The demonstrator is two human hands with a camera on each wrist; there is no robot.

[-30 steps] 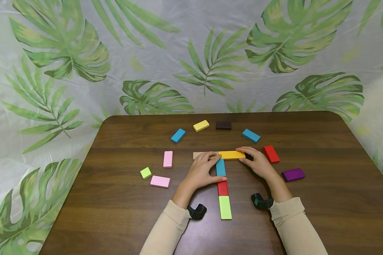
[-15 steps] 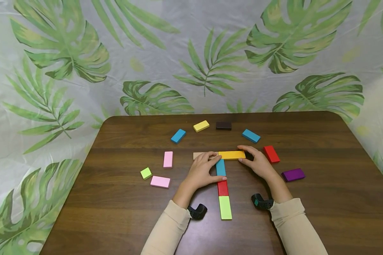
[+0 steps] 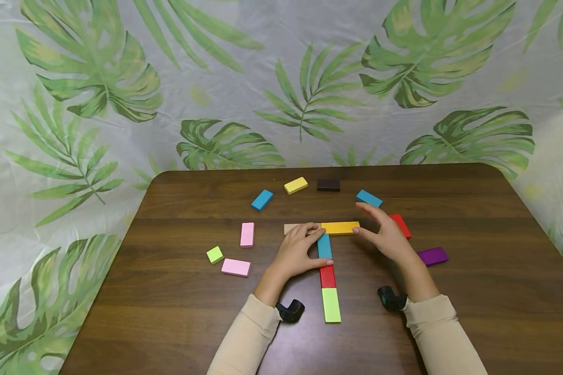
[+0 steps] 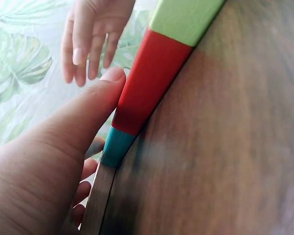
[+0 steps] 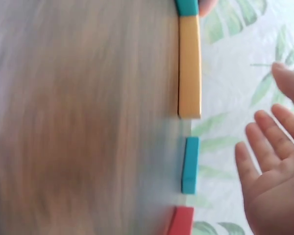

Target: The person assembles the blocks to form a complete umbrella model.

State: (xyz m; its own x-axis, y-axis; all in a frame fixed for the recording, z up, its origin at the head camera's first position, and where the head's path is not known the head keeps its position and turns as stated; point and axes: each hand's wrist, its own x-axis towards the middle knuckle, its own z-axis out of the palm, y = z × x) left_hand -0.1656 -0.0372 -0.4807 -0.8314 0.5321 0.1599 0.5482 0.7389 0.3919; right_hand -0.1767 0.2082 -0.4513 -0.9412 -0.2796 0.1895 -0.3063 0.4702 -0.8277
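Flat wooden blocks lie in a T on the table. Its bar joins a bare-wood block (image 3: 290, 228) and an orange block (image 3: 340, 228); its stem runs through a blue block (image 3: 324, 245), a red block (image 3: 327, 277) and a lime block (image 3: 331, 306). Across the T's joint rests my left hand (image 3: 296, 252), fingertips at the bar and thumb (image 4: 95, 100) near where blue meets red. My right hand (image 3: 388, 238) hovers off the orange block's right end, fingers spread and holding nothing; in the right wrist view it is apart from the orange block (image 5: 189, 68).
Around the T lie loose blocks: pink (image 3: 247, 235), another pink (image 3: 236, 267), small lime (image 3: 215, 254), blue (image 3: 262, 200), yellow (image 3: 295, 185), black (image 3: 328, 185), another blue (image 3: 368, 198), red (image 3: 402, 226) and purple (image 3: 433, 256). A leaf-print cloth (image 3: 305, 78) hangs behind the table.
My right hand has let go of the orange block's end and moved up and right, its fingers spreading. The left hand and the blocks stay where they were.
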